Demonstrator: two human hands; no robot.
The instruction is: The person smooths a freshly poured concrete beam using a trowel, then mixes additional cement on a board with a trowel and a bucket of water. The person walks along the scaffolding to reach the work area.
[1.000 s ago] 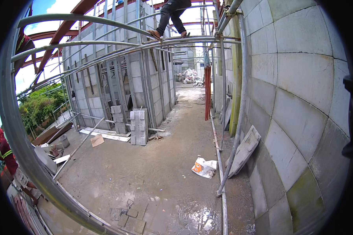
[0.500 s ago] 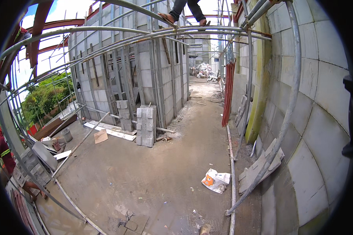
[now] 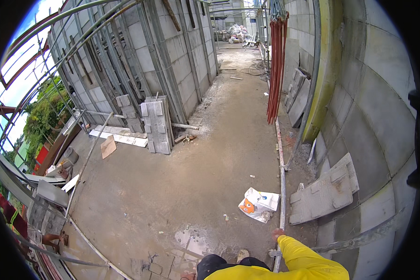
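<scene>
My right hand point(image 3: 278, 232) comes in from the lower edge on a yellow sleeve point(image 3: 308, 259) and rests closed on a long thin metal pipe point(image 3: 282, 182) that runs along the ground beside the right wall. My left hand is out of the picture. Dark trousers point(image 3: 214, 264) show at the bottom edge. A crumpled white bag with an orange print point(image 3: 259, 204) lies on the concrete just left of the pipe, a little beyond my hand.
Grey panels point(image 3: 324, 191) lean on the block wall at right. Red pipes point(image 3: 275, 70) stand upright further along. Stacked grey blocks point(image 3: 156, 123) lean on the left wall. A puddle point(image 3: 196, 240) lies near my feet. Another person's hand point(image 3: 49, 239) is at lower left by scaffold tubes.
The view has tipped downward and moved forward. A person on the overhead scaffold has left the picture. My yellow sleeve and right hand have come into view on the pipe.
</scene>
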